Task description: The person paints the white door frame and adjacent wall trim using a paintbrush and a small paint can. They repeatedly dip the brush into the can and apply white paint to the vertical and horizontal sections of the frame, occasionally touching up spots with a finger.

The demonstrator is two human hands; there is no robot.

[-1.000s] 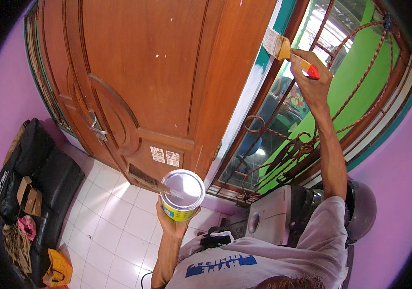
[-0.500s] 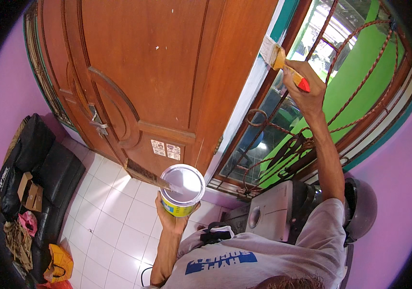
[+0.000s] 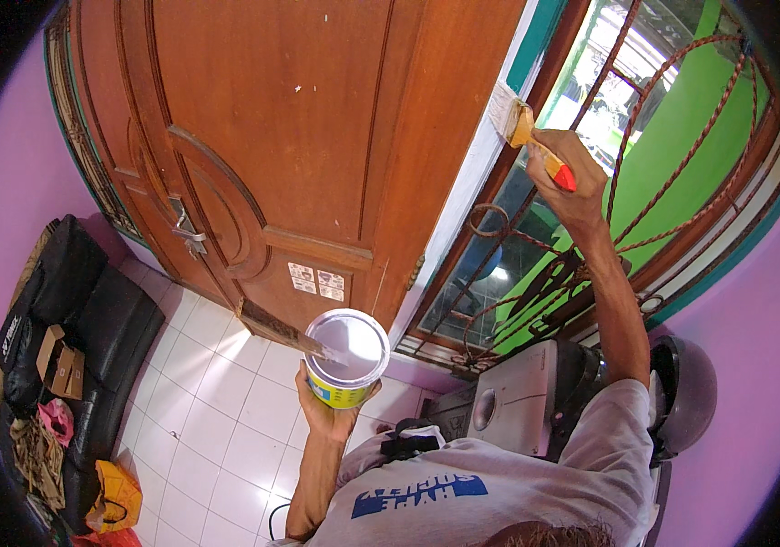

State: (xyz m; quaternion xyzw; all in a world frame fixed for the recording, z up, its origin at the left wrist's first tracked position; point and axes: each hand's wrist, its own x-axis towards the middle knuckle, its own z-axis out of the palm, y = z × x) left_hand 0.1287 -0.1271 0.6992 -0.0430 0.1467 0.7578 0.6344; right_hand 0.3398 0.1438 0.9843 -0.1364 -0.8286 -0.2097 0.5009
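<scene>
My left hand (image 3: 328, 415) is wrapped round the lower side of an open paint can (image 3: 337, 394) with white paint inside and a yellow-green label. A flat wooden stick (image 3: 281, 330) leans out over the can's left rim, its whitened end over the paint. Raised at the upper right, my right hand (image 3: 577, 178) grips the handle of a paintbrush (image 3: 522, 125), wooden with a red end. The brush's white bristles touch the narrow frame strip (image 3: 466, 196) between door and window; this strip is white lower down and teal above the brush.
A brown panelled wooden door (image 3: 285, 118) stands before me. Right of the strip is a window with twisted metal bars (image 3: 682, 164). A grey boxy appliance (image 3: 513, 397) and a dark helmet (image 3: 684, 392) are beside my right arm. A black sofa (image 3: 107, 337) stands left on white tiles (image 3: 217, 410).
My right hand has drawn the brush a little down and left along the frame strip. The left hand holds the can in nearly the same place.
</scene>
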